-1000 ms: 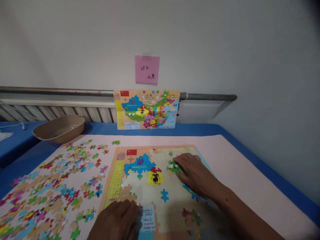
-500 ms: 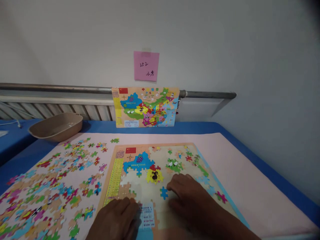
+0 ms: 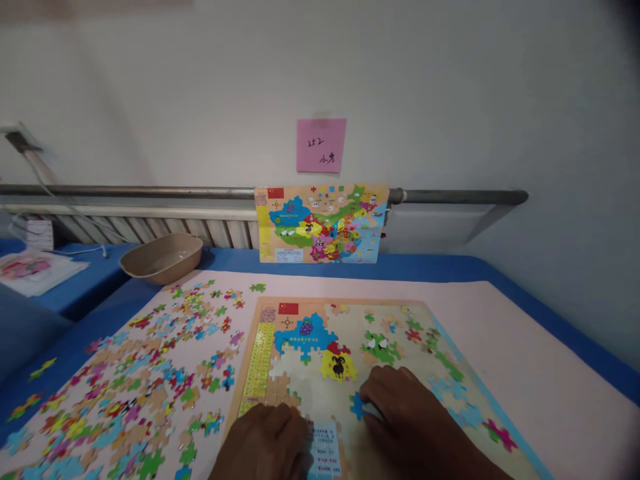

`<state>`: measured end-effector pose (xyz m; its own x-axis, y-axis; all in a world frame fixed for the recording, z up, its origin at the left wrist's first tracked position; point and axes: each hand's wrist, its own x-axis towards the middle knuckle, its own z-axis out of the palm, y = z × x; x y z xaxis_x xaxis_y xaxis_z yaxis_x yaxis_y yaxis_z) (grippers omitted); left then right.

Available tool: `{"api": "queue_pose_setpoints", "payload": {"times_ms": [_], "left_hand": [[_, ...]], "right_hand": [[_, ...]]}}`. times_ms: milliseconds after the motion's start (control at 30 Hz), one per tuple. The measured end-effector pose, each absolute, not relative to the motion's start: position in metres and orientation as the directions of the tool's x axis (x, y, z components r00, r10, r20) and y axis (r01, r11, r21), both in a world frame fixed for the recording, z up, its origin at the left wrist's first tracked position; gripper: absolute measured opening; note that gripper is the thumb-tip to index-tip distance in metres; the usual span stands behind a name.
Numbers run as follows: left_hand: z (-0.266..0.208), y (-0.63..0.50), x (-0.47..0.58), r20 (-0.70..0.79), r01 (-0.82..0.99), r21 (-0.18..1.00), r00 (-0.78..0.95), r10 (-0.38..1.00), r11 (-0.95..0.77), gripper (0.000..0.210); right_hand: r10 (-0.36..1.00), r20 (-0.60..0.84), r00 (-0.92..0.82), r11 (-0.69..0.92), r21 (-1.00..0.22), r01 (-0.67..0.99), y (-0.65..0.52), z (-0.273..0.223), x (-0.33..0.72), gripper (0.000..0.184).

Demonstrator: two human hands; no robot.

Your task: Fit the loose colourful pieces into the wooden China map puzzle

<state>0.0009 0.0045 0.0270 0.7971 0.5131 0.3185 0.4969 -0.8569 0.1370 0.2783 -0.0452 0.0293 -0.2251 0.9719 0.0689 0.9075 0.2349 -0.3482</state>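
A partly assembled jigsaw map lies in its board on the pink sheet. My right hand is over the board's middle, finger and thumb closed at the edge of a loose blue puzzle piece. My left hand rests on the lower left of the board, beside the white text block. Its fingers are curled together, and their tips are hidden. Above the hands sit joined yellow pieces with a ram and a green cluster with white animals.
Many loose puzzle pieces cover the left of the pink sheet. A beige basin stands behind them. A printed reference map hangs from the metal rail. A pink note is on the wall.
The view has swung left, so everything appears further right. My right finger and thumb have closed at the blue piece, which was beside the fingertips. My left hand stays on the board.
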Motion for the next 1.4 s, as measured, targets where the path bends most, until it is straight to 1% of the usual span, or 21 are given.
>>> {"api": "queue_pose_setpoints", "payload": {"times_ms": [167,300,500,633,800,967,1067,1167,1267,1400], "left_hand": [[0.025,0.004,0.002,0.345,0.491,0.127,0.792,0.503,-0.862,0.031],[0.022,0.004,0.0,0.349,0.487,0.144,0.789,0.505,-0.861,0.028],[0.027,0.001,-0.001,0.326,0.466,0.197,0.799,0.506,-0.863,0.023],[0.029,0.0,-0.001,0.342,0.452,0.189,0.802,0.489,-0.872,0.027],[0.028,0.001,-0.001,0.332,0.453,0.188,0.806,0.491,-0.871,0.023],[0.028,-0.001,-0.001,0.307,0.465,0.179,0.811,0.498,-0.867,0.02],[0.027,-0.001,0.0,0.304,0.474,0.174,0.808,0.505,-0.863,0.018],[0.024,0.0,0.001,0.346,0.483,0.149,0.792,0.503,-0.863,0.022],[0.021,0.0,0.003,0.433,0.481,0.103,0.766,0.475,-0.87,0.024],[0.018,0.002,0.007,0.526,0.486,0.038,0.733,0.431,-0.873,0.02]], "right_hand": [[0.965,0.118,-0.234,0.26,-0.31,0.915,-0.046,0.026,0.278,0.027],[0.964,0.145,-0.224,0.258,-0.288,0.922,-0.048,0.026,0.276,0.028],[0.979,0.106,-0.172,0.199,-0.356,0.913,-0.049,0.033,0.27,0.027],[0.981,0.083,-0.175,0.193,-0.392,0.9,-0.049,0.036,0.269,0.025],[0.978,0.101,-0.184,0.209,-0.418,0.884,-0.051,0.037,0.268,0.025],[0.971,0.132,-0.199,0.237,-0.412,0.88,-0.052,0.033,0.268,0.027],[0.956,0.188,-0.225,0.281,-0.367,0.887,-0.043,0.033,0.263,0.028],[0.935,0.203,-0.289,0.341,-0.303,0.89,-0.026,0.038,0.252,0.02],[0.928,0.144,-0.344,0.371,-0.276,0.886,-0.004,0.049,0.238,0.015],[0.93,0.064,-0.362,0.365,-0.267,0.892,0.021,0.06,0.222,0.015]]}}
